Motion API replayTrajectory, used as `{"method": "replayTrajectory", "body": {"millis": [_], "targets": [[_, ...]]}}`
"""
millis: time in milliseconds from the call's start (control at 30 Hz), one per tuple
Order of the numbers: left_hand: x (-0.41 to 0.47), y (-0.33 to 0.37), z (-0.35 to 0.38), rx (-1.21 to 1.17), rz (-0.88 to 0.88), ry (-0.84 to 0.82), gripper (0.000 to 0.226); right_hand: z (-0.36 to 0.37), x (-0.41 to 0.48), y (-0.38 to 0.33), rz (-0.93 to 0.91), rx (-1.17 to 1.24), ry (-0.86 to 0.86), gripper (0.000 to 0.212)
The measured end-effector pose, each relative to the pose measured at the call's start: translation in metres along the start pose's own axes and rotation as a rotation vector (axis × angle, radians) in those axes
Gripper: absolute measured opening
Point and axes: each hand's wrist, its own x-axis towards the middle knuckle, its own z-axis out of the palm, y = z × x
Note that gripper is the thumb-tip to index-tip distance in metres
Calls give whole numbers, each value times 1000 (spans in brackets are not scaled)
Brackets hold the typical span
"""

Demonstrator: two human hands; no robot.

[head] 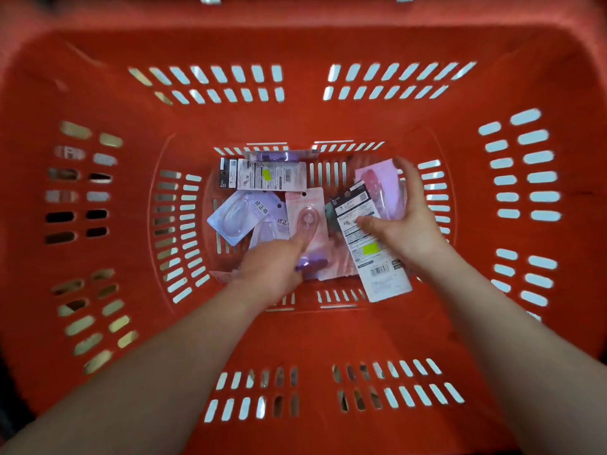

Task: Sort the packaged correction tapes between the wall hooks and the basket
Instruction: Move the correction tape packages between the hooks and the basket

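Basket (295, 47), red, right hand (407, 224) grip pinching white pack (371, 254), left hand (272, 267) grip unclear

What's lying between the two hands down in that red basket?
Head view: a pink tape pack lies between the left hand and the white pack gripped by the right hand.

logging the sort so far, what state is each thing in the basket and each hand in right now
red basket, upright, packs loose on its floor
right hand, gripping white-backed pack and pink pack
left hand, pinching purple pack, blurred
rose tape pack, lying face up
pale blue pack, lying face up, askew
barcode pack, lying back up
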Motion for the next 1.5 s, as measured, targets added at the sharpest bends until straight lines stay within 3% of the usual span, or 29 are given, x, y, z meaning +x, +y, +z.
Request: {"method": "replayTrajectory", "body": {"millis": [67, 167, 233, 300, 433, 533, 733, 833, 967, 1067, 1167, 1267, 1400, 1500], "targets": [[-25, -9, -29, -518, -203, 140, 40, -6, -16, -19, -12, 27, -24, 99], [-72, -3, -83, -1510, -422, 276, 38, -11, -44, -57, -49, 89, -48, 93], [-108, 12, -117, -1806, -373, 222, 32, -8, -69, -92, -71, 129, -74, 84], [-141, 33, -143, -1902, -323, 174, 31, -5, -93, -126, -96, 129, -84, 74], [-200, 72, -182, -1971, -342, 251, 31, -5, -148, -198, -142, 127, -67, 65], [-248, 98, -217, -1985, -253, 308, 38, -13, -189, -246, -222, 104, -67, 60], [-335, 142, -287, -2035, -220, 490, 36, -40, -273, -327, -268, 243, -227, 32], [-380, 165, -312, -2072, -223, 614, 36, -69, -308, -358, -307, 235, -292, 37], [-446, 205, -338, -2090, -237, 857, 41, -114, -355, -397, -424, 45, -411, 57], [-502, 234, -355, -2089, -198, 1016, 33, -140, -395, -429, -534, -22, -500, 44], [-557, 259, -365, -1984, -177, 1200, 31, -151, -436, -454, -624, -99, -598, 32], [-607, 279, -372, -1798, -278, 1384, 9, -142, -484, -474, -744, -189, -669, 34], [-659, 297, -374, -1499, -534, 1647, 13, -119, -555, -488, -834, -120, -747, 35], [-698, 308, -366, -1462, -585, 1730, 24, -105, -600, -489, -844, -101, -914, 16]]}}
